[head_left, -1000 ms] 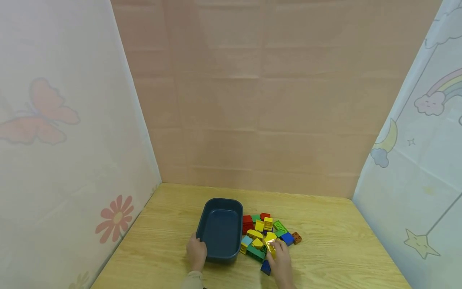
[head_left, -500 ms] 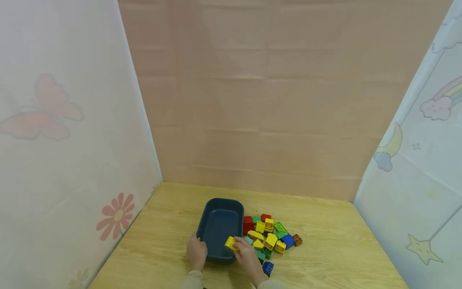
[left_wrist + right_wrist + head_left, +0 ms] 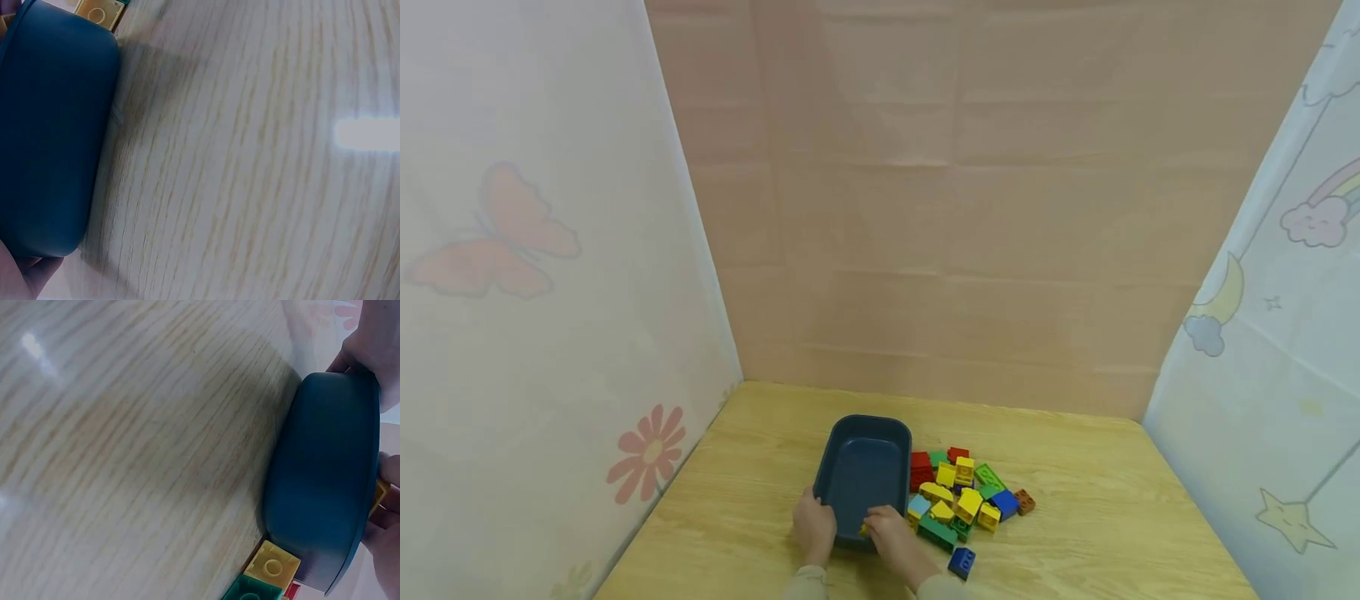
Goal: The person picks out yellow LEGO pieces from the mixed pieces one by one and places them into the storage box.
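A dark blue rectangular tray stands on the wooden table. My left hand grips its left wall near the front corner. Over the tray's near right part, my right hand pinches a yellow toy brick, its fingers low inside the rim; most of the brick is hidden by them in the head view. Right beside the tray lies a loose pile of toy bricks, with red bricks, a green brick, a yellow brick and a light blue brick among them.
Nearer the front, a dark blue brick lies apart from the pile. A brown brick marks the pile's right end. Printed cloth walls flank the wooden table, and a tan sheet hangs behind it.
My right hand has picked a yellow brick from the pile, carried it left over the tray and lowered it inside. My left hand keeps its hold on the tray.
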Demonstrator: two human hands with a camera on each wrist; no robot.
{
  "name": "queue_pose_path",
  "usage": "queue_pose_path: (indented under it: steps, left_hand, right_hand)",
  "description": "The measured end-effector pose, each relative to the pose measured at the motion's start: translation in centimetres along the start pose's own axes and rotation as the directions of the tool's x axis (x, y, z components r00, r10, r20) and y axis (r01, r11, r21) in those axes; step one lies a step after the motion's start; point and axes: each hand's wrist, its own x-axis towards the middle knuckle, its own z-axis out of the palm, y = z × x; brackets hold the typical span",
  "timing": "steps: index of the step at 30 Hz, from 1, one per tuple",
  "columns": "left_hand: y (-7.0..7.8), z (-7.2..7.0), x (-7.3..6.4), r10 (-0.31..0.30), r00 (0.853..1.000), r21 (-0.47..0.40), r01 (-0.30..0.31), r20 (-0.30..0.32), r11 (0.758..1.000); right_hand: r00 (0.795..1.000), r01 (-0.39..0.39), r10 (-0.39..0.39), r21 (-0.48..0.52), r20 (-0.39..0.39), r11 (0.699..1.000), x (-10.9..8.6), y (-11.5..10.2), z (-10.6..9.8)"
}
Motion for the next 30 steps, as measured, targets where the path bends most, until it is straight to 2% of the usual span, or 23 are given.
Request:
queue_pose_path:
  steps: [6, 9, 16, 23, 26, 30]
  left_hand:
    - [-0.2, 0.3, -0.1, -0.006, 1.0, 0.01, 0.006, -0.005, 1.0]
    - [-0.2, 0.2, -0.1, 0.003, 1.0, 0.007, -0.003, -0.01, 1.0]
    - [0.0, 0.1, -0.1, 0.003, 1.0, 0.008, -0.003, -0.008, 1.0]
    - [-0.1, 0.2, -0.2, -0.003, 1.0, 0.014, 0.003, -0.007, 1.0]
    - [-0.1, 0.1, -0.2, -0.007, 1.0, 0.021, 0.007, 0.002, 1.0]
    - [0.0, 0.1, -0.1, -0.007, 1.0, 0.026, 0.007, 0.002, 1.0]
  right_hand:
    - [0.985, -0.075, 0.077, -0.019, 0.155, 0.997, 0.2, -0.3, 0.0]
    - [0.974, -0.118, 0.114, 0.011, 0.198, 0.993, 0.1, -0.5, 0.0]
    - [0.977, -0.054, 0.06, -0.036, 0.202, 0.998, 0.1, -0.7, -0.1]
    - [0.975, -0.042, 0.058, -0.077, 0.215, 0.996, -0.1, -1.1, -0.3]
    - [0.979, -0.027, 0.044, -0.088, 0.198, 0.996, -0.2, -1.1, -0.3]
    - [0.992, -0.006, 0.019, -0.108, 0.123, 0.994, -0.5, -0.9, -0.2]
